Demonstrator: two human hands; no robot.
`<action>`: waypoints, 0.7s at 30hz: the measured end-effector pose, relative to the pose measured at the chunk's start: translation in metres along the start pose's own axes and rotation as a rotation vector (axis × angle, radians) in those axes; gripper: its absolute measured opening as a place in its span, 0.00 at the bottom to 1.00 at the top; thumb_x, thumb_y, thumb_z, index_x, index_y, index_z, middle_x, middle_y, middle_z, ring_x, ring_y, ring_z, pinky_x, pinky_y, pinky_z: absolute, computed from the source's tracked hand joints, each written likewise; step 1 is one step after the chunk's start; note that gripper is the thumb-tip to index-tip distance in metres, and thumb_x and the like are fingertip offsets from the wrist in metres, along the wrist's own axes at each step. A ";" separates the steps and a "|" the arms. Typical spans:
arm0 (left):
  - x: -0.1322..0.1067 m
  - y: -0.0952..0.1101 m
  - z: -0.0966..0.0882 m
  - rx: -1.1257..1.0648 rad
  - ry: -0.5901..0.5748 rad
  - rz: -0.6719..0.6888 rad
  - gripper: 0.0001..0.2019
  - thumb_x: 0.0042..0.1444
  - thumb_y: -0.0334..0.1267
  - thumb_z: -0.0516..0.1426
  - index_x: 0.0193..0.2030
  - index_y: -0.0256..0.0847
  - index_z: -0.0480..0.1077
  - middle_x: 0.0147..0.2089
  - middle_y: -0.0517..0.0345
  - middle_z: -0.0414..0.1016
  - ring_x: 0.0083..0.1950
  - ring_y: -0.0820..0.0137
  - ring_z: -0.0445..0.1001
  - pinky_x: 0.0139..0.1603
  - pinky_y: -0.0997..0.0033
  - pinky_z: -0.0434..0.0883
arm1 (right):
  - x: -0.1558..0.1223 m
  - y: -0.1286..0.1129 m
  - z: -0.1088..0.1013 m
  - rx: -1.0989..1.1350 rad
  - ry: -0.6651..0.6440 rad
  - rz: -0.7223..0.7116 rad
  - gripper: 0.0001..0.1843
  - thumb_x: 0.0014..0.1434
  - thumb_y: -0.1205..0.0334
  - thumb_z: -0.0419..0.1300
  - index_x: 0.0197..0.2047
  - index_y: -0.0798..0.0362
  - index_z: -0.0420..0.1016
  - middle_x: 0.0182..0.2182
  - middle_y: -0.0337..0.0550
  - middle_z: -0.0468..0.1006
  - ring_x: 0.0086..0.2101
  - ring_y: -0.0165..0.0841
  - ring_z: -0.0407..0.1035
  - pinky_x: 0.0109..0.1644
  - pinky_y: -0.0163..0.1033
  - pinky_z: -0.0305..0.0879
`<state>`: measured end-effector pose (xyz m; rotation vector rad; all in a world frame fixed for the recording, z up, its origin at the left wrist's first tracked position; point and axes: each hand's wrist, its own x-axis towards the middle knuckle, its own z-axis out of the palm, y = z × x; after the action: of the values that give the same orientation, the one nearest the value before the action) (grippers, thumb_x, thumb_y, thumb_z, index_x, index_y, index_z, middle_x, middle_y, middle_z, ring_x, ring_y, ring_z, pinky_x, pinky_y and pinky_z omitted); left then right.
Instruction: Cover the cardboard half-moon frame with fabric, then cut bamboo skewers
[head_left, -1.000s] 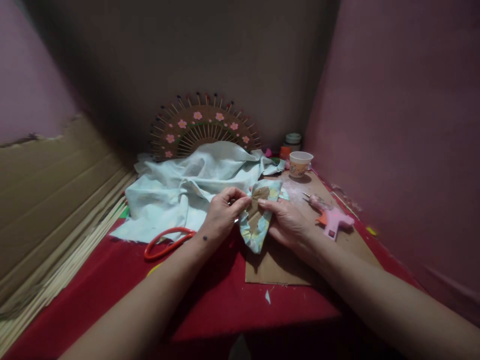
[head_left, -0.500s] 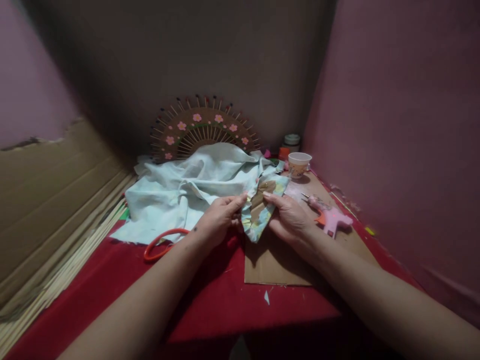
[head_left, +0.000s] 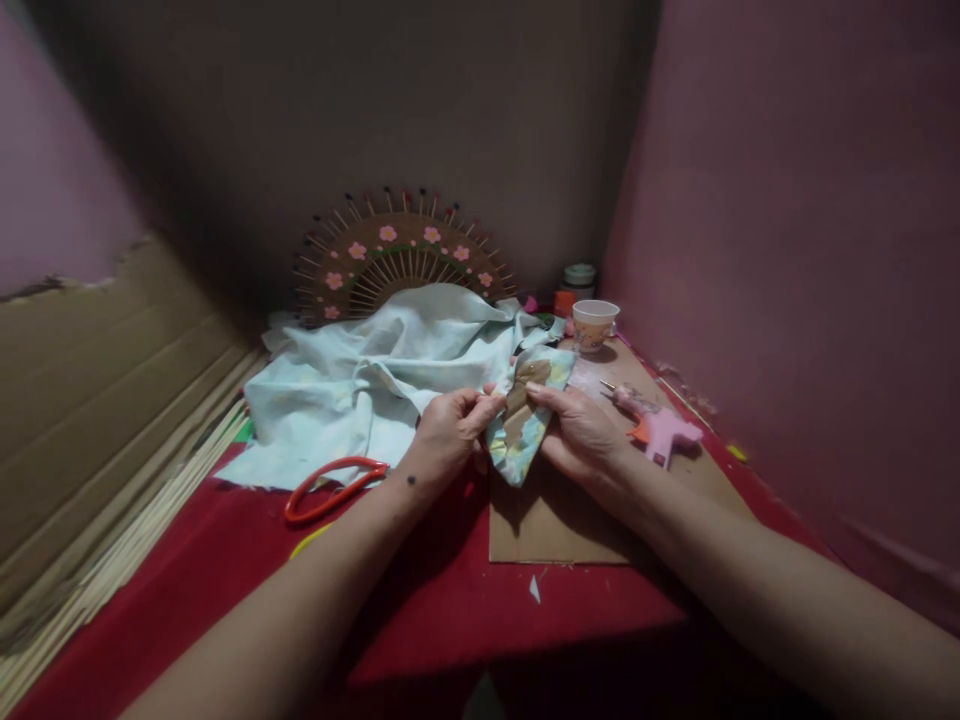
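Between my hands is a small cardboard piece [head_left: 519, 412] with light-blue floral fabric folded over its edges, its bare brown middle facing me. My left hand [head_left: 454, 430] is closed, pinching the fabric at the left edge. My right hand [head_left: 581, 425] grips the right side, thumb on the front and fingers behind it. Under the held piece lies a flat cardboard sheet [head_left: 555, 535]. On that sheet, right of my right hand, rests a pink glue gun [head_left: 664, 428]. Red-handled scissors [head_left: 298, 503] lie beside my left forearm, their blades mostly hidden.
A crumpled light-blue cloth [head_left: 322, 400] spreads over the red table cover [head_left: 442, 600]. Behind it stands a flower-decorated fan of sticks [head_left: 409, 235]. A paper cup [head_left: 595, 325] and a lidded jar [head_left: 579, 278] stand at the back right. Thin sticks [head_left: 142, 540] line the left edge.
My left hand has shifted slightly right along the piece's edge, thumb nearer its middle. The left fabric fold looks flatter. More of the scissors and a yellow item by my left forearm now show.
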<state>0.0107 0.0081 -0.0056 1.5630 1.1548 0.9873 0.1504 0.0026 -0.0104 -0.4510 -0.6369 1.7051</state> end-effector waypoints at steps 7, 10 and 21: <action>0.000 0.001 -0.001 -0.196 -0.059 -0.070 0.21 0.52 0.57 0.54 0.28 0.38 0.64 0.13 0.65 0.63 0.11 0.76 0.61 0.09 0.80 0.57 | 0.000 -0.004 0.000 -0.058 0.011 -0.062 0.09 0.48 0.72 0.59 0.36 0.57 0.72 0.30 0.46 0.79 0.40 0.40 0.73 0.50 0.50 0.66; 0.001 0.000 -0.005 -0.319 -0.113 -0.119 0.22 0.50 0.57 0.56 0.31 0.36 0.66 0.19 0.61 0.66 0.17 0.75 0.67 0.12 0.80 0.61 | 0.001 -0.007 -0.001 -0.039 0.017 -0.079 0.11 0.49 0.72 0.59 0.38 0.55 0.72 0.30 0.45 0.79 0.40 0.40 0.72 0.50 0.50 0.66; -0.004 -0.005 0.003 -0.214 -0.105 -0.030 0.18 0.50 0.49 0.58 0.20 0.35 0.66 0.13 0.64 0.62 0.13 0.80 0.58 0.15 0.79 0.52 | 0.002 -0.005 -0.006 -0.069 -0.018 -0.054 0.13 0.49 0.69 0.59 0.41 0.54 0.71 0.33 0.46 0.79 0.40 0.41 0.73 0.46 0.51 0.68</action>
<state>0.0118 0.0039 -0.0111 1.4053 0.9643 0.9642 0.1571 0.0062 -0.0116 -0.4640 -0.7167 1.6411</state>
